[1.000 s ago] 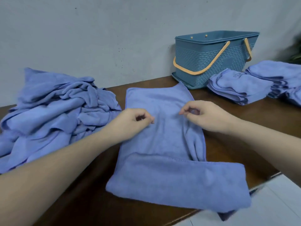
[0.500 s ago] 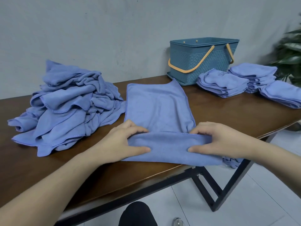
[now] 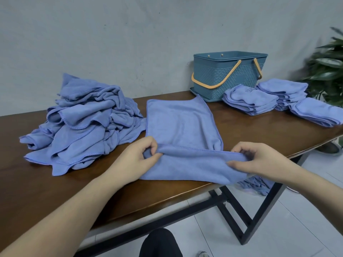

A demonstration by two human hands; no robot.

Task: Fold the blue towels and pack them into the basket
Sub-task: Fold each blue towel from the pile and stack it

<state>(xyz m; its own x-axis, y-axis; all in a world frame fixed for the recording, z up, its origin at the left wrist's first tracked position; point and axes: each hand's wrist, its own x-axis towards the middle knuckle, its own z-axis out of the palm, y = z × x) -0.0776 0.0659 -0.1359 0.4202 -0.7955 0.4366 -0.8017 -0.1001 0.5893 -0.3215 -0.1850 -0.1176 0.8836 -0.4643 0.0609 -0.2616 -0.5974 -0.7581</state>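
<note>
A blue towel [image 3: 181, 127] lies spread on the brown bench [image 3: 259, 134], running from near the front edge toward the back. Its near part is doubled over into a band that lies across the front of the bench, and one end of the cloth hangs off the front edge at the right.

The left hand [image 3: 138, 158] has its grip closed on the left end of the fold: thumb and fingers pinch the doubled cloth, knuckles up. The right hand [image 3: 259, 160] grasps the right end of the same fold, the thumb under the band and the fingers curled over its top edge. The fold runs between the two hands, lifted a little off the layer below.

Toward the left end of the bench sits a loose heap of unfolded towels [image 3: 83, 125], its edge touching the left side of the spread towel. At the back edge, against the wall, stands the basket [image 3: 228, 75], blue-green with orange handles folded down. Just beside it, toward the right end, lie stacks of folded towels [image 3: 250, 101], three piles close together. What the basket holds cannot be seen.

A green plant [image 3: 326, 67] stands past the right end of the bench. Below, the black bench frame [image 3: 259, 216] stands on a pale tiled floor [image 3: 297, 229].
</note>
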